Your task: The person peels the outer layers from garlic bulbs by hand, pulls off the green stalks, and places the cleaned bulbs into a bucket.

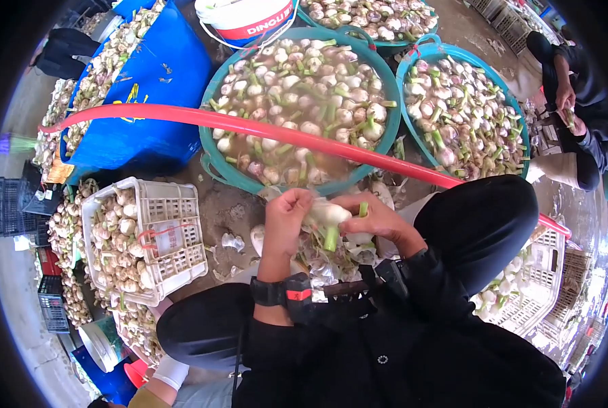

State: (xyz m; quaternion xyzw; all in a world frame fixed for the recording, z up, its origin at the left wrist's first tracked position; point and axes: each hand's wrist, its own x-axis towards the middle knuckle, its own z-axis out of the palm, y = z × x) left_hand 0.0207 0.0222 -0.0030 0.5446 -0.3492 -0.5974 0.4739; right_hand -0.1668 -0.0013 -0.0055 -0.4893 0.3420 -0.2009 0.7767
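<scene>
Garlic bulb (325, 213) gripped from both sides

The garlic bulb is held just short of the near rim of the middle basin (245, 178), between the left hand (285, 219) and the right hand (385, 223); it is touched by both, so neither can be called nearer. Its green stem (331, 239) is pointed away from that rim, toward the person's lap. The left hand is closed, its fingertips pinched at the bulb's left side. The opposite side is gripped by the right hand, where a second green stalk (363, 209) is seen at the fingers; what it is joined to cannot be told.

One bulb is counted between the hands. Three teal basins are seen: the middle basin, the right basin (404, 102) and the far basin (385, 43). One blue tub (161, 81), one red bar (270, 131) passing over the middle basin, and one white crate (181, 198) at left are also counted. The basins' bulbs are too many to be counted.
</scene>
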